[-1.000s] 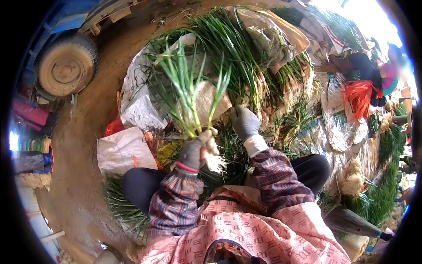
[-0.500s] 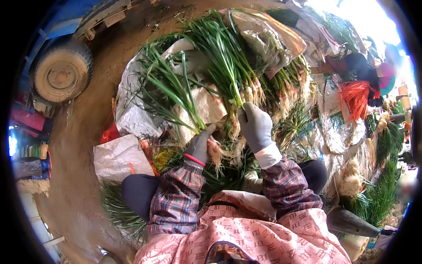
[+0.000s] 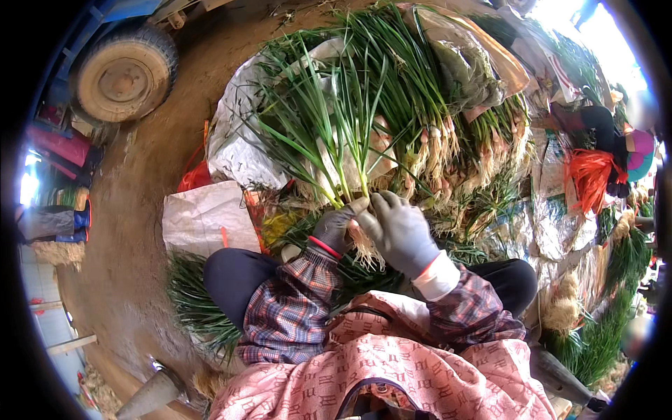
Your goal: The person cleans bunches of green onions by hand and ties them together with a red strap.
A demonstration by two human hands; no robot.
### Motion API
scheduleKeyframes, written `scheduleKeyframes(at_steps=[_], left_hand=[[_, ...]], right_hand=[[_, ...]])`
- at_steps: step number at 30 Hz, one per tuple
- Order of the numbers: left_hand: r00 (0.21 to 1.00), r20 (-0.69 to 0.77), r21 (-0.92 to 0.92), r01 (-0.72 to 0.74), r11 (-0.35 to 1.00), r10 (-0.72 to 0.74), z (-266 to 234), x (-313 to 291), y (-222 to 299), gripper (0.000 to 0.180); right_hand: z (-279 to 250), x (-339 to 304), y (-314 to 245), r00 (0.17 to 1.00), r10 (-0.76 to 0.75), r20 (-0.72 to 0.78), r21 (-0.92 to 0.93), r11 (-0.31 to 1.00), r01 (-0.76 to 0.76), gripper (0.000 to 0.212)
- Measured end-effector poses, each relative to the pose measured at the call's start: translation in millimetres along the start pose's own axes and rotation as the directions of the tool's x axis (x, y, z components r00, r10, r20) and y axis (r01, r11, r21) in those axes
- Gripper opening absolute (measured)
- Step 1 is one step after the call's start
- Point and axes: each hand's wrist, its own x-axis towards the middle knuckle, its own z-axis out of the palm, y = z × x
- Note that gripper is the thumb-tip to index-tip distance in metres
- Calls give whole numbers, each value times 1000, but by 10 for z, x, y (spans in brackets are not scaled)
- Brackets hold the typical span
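Observation:
My left hand [image 3: 336,227], in a grey glove with a red band at the wrist, is closed around a few spring onions [image 3: 327,168]. Their long green leaves fan upward, and pale roots hang below the grip. Right beside it, my gloved right hand [image 3: 400,232] pinches the base of another spring onion [image 3: 365,171], bringing it against the held ones. Beyond both hands lies a large pile of spring onions [image 3: 399,70], leaves pointing away and reddish-white roots toward me. The fingertips partly hide the stalk bases.
A dirty sack [image 3: 465,66] covers part of the pile, and a white sack [image 3: 241,133] lies underneath. Left of my knee are green leaves [image 3: 199,301]. Red strings [image 3: 591,178] and tied bundles [image 3: 560,308] are at right. A vehicle wheel [image 3: 124,78] stands far left; other people sit at both sides.
My right hand has come from the pile's edge to my left hand, carrying a spring onion. The view has shifted a little, so the surroundings sit further right.

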Motion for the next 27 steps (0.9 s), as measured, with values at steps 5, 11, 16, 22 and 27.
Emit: scheduleKeyframes(at_steps=[5, 11, 16, 22, 27], left_hand=[[997, 72, -65, 44, 997, -39, -45, 31, -80, 22], [983, -169, 304, -12, 953, 66, -105, 43, -148, 23], [983, -160, 405, -21, 914, 94, 13, -48, -47, 28], [976, 34, 194, -215, 957, 213, 167, -613, 373, 28], [830, 410, -266, -288, 920, 379, 161, -437, 924, 30]], right_hand=[[87, 378, 254, 857, 399, 326, 692, 517, -504, 69], [676, 715, 299, 939, 328, 107, 326, 880, -345, 41], [500, 695, 374, 955, 283, 93, -79, 958, -276, 35], [194, 673, 805, 677, 715, -174, 69, 695, -716, 28], [460, 74, 811, 649, 86, 755, -306, 923, 233, 34]])
